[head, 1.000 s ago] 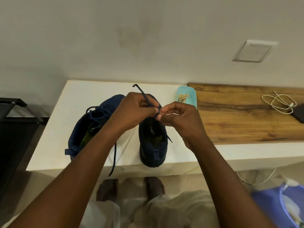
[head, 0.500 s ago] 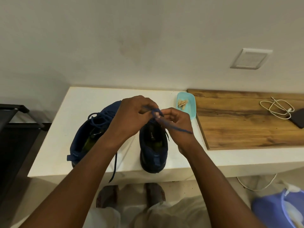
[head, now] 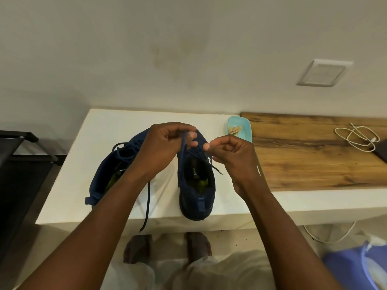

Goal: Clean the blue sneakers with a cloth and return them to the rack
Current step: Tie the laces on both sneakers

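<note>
Two dark blue sneakers stand on the white counter (head: pixel 69 185), heels toward me. The left sneaker (head: pixel 109 174) is partly behind my left forearm, and one of its laces hangs over the counter's front edge. The right sneaker (head: pixel 196 185) sits near the middle. Above its tongue my left hand (head: pixel 165 147) pinches a blue lace (head: pixel 182 151) that runs down into the shoe. My right hand (head: pixel 232 158) is beside it, fingers curled and pinching another lace end at the shoe's right side. No cloth is in view.
A small teal dish (head: pixel 240 128) sits behind the right sneaker. A wooden board (head: pixel 314 160) covers the counter's right part, with a white cable (head: pixel 358 137) on it. A black rack (head: pixel 18 155) stands at the left. A purple tub (head: pixel 356 268) is at bottom right.
My hands have drawn slightly apart over the right sneaker. The lace that lay across my right hand now runs from my left fingers down into the shoe.
</note>
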{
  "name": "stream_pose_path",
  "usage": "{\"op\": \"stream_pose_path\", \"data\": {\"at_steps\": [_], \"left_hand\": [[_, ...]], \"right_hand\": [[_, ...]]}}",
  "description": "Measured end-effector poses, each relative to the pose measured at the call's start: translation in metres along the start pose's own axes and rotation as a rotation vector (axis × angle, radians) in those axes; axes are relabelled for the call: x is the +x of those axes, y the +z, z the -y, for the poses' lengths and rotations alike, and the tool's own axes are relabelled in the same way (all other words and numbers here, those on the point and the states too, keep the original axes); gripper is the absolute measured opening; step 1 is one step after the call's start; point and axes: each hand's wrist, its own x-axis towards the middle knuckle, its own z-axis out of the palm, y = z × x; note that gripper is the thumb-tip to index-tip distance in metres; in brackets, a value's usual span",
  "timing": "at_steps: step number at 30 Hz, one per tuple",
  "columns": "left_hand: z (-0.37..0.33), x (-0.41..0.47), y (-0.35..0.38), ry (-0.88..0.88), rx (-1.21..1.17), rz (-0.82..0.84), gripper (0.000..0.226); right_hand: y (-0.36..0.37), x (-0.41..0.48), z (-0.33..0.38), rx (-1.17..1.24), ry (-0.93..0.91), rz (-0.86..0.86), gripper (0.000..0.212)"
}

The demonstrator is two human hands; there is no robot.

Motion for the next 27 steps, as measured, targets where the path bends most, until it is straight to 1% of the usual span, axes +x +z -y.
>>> {"op": "stream_pose_path", "data": {"at_steps": [2,4,7,9,12,15,18,21,23,24,25,27], "left_hand": [[0.002,0.0,-0.001,0.006,-0.013,0.011,0.013],[0.002,0.0,0.0,0.028,0.009,0.042,0.015],[0.001,0.0,0.001,0.065,0.042,0.093,0.018],[0.0,0.0,0.001,0.073,0.035,0.111,0.02],[-0.002,-0.002,0.0,0.072,0.026,0.109,0.021],[-0.002,-0.002,-0.001,0.056,0.058,0.101,0.021],[-0.003,0.0,-0.002,0.038,0.087,0.079,0.018],[-0.005,-0.002,-0.002,0.005,0.095,0.033,0.016],[-0.002,0.0,-0.005,-0.008,0.247,0.004,0.02],[0.0,0.002,-0.008,-0.031,0.313,-0.004,0.025],[0.003,0.004,-0.011,-0.079,0.319,-0.027,0.028],[0.006,0.008,-0.016,-0.214,0.199,-0.102,0.024]], "right_hand": [[0.002,0.002,-0.007,-0.078,-0.028,0.02,0.013],[0.006,0.001,-0.011,-0.185,-0.087,0.091,0.021],[0.015,0.001,-0.015,-0.256,-0.13,0.187,0.031],[0.019,0.001,-0.016,-0.291,-0.14,0.187,0.027],[0.019,0.002,-0.016,-0.32,-0.153,0.131,0.017],[0.016,0.003,-0.014,-0.254,-0.138,0.041,0.009],[0.015,0.001,-0.011,-0.198,-0.136,-0.056,0.017],[0.012,0.0,-0.006,-0.103,-0.124,-0.115,0.013],[0.007,0.003,-0.002,-0.008,-0.101,-0.166,0.014],[0.004,0.004,0.0,0.051,-0.074,-0.195,0.015],[0.0,0.006,0.001,0.11,-0.041,-0.22,0.015],[-0.005,0.007,0.0,0.171,0.014,-0.248,0.017]]}}
